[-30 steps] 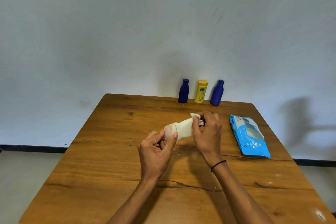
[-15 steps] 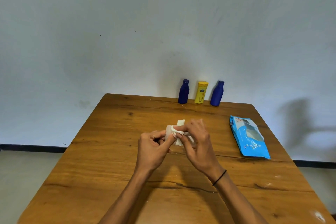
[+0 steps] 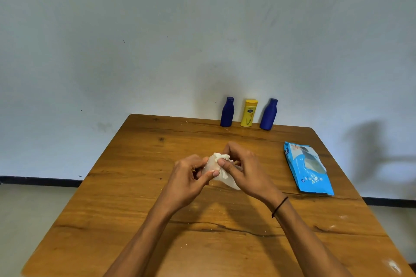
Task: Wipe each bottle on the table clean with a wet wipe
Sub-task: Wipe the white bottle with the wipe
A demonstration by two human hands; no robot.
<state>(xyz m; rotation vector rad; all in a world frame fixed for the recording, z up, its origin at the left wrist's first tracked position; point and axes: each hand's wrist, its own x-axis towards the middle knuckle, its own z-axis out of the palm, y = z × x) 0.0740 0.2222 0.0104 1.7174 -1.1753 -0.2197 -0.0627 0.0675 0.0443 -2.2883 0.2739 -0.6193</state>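
A small white bottle [image 3: 210, 165] lies sideways between my hands above the middle of the wooden table [image 3: 126, 198]. My left hand [image 3: 188, 181] grips its left end with thumb and fingers. My right hand [image 3: 244, 168] holds a white wet wipe [image 3: 225, 176] wrapped over the bottle's right part, which hides most of it. At the table's far edge stand two dark blue bottles [image 3: 227, 112] [image 3: 268, 114] with a yellow bottle [image 3: 248, 113] between them.
A blue pack of wet wipes [image 3: 307, 168] lies flat on the right side of the table. A pale wall rises right behind the far edge. White smudges mark the table's near right corner [image 3: 392, 265].
My right hand has slid with the wipe from the bottle's right end toward my left hand. The wipe now covers most of the bottle, and the hands sit close together.
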